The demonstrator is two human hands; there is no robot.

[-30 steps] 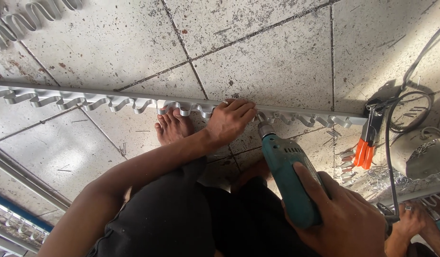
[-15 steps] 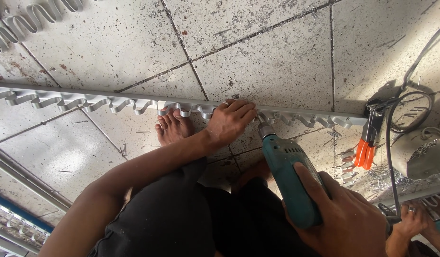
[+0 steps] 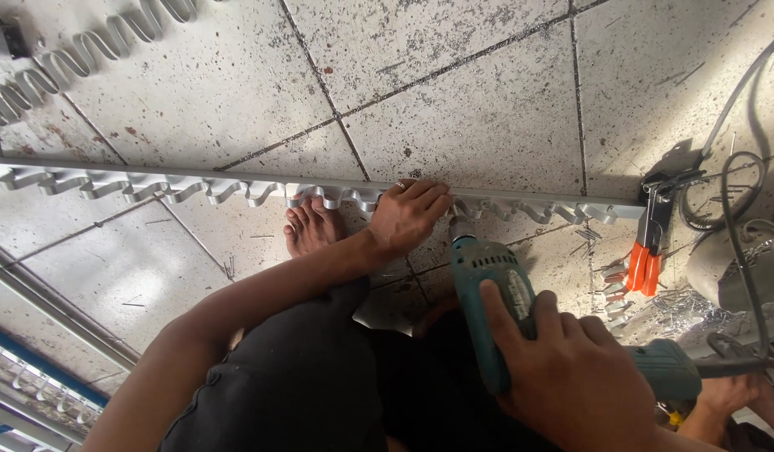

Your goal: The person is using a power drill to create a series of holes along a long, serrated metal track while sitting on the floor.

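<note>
Head view.

Rail (image 3: 152, 180): one long grey metal strip with a wavy scalloped edge, lying across the tiled floor (image 3: 454, 92) from the left edge to the clamp at right.

Left hand (image 3: 408, 218): flat on the rail, fingers spread and pressing it down, just beside the drill tip.

Right hand (image 3: 571, 377): wrapped tight around the body of the drill (image 3: 487, 301), which points its nose at the rail right next to the left fingers.

Foot (image 3: 311, 226): one bare foot, toes touching the rail's scalloped edge.

Clamp (image 3: 650, 251): one, orange-handled, gripping the rail's right end.

Cable (image 3: 738, 192): dark loops on the floor at right.

Second wavy strip (image 3: 77, 59): one, upper left, well apart.

Shavings (image 3: 680, 305): scattered metal bits near the clamp, too many to count.

Another person's hand (image 3: 726, 393): lower right corner, state unclear.

Risks, as judged: the bit could skid off the curved metal toward the left fingers or bare toes, since both sit so close; the rail could shift under thrust; shavings threaten the bare foot.
</note>
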